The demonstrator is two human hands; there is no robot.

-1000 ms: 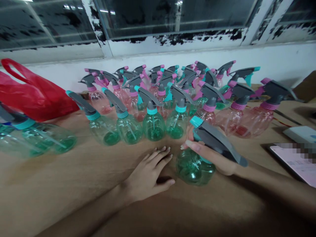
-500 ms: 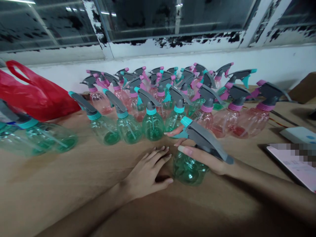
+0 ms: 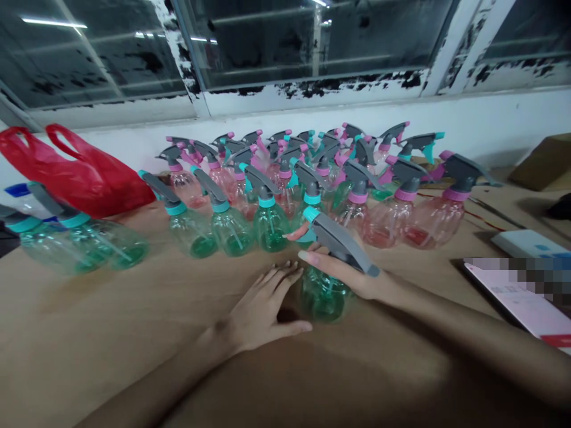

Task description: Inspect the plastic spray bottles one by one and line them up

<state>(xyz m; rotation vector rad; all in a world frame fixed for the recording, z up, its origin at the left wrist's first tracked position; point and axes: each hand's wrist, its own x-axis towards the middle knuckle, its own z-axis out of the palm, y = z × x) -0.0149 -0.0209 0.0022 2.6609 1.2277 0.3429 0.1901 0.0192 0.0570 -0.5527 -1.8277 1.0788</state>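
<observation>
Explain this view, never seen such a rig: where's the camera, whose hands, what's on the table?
No robot here: these are one person's bare hands, seen by a camera worn on their head, looking forward and down. The right hand grips a green trigger spray bottle around its neck, below the gray-and-teal sprayer. The left hand rests palm down on the brown table, beside it. Beyond stand more green bottles and pink bottles, with a red plastic bag at the far left.

Held green bottle [image 3: 325, 300], neck hidden by right hand [image 3: 354, 280], pink-screened device [image 3: 499, 288] partly pixelated, cropped at right
</observation>
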